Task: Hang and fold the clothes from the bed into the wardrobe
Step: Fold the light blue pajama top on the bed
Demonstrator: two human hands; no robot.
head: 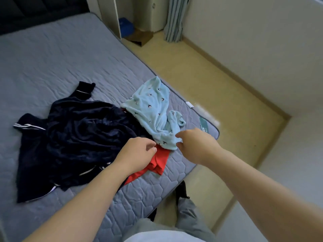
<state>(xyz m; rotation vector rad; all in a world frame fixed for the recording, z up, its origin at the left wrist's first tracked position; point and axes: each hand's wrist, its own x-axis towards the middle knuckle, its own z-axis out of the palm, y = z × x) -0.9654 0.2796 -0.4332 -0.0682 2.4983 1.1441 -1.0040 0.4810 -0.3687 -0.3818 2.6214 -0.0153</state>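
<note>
Both hands reach over the near corner of the bed [52, 58], where the clothes lie in a loose heap.

The right hand [197, 145] is half open. Its forefinger [177, 135] and thumb [180, 145] are spread apart like a pincer, and the lower edge of the blue top [153, 110] lies in the gap, at or just touching the thumb tip. The grip is not closed on the cloth. The other fingers are hidden behind the back of the hand.

The left hand [138, 152] is seen from the back with its fingers curled under and the thumb tip drawn close to the forefinger. It sits over the spot where the red garment [160, 163], the dark garment [78, 137] and the blue top meet. I cannot tell whether it pinches any cloth, as the fingertips are hidden.

The blue top, pale with small dark motifs, lies crumpled near the bed's right edge, with its near end over the red garment. The red garment lies flat under it and under the left wrist. The dark garment, with white stripes at its cuffs, is spread to the left, touching the red one.

Beyond the bed stand a white shelf unit [117, 18] with a blue box [125, 25] and a curtain [174, 18].
</note>
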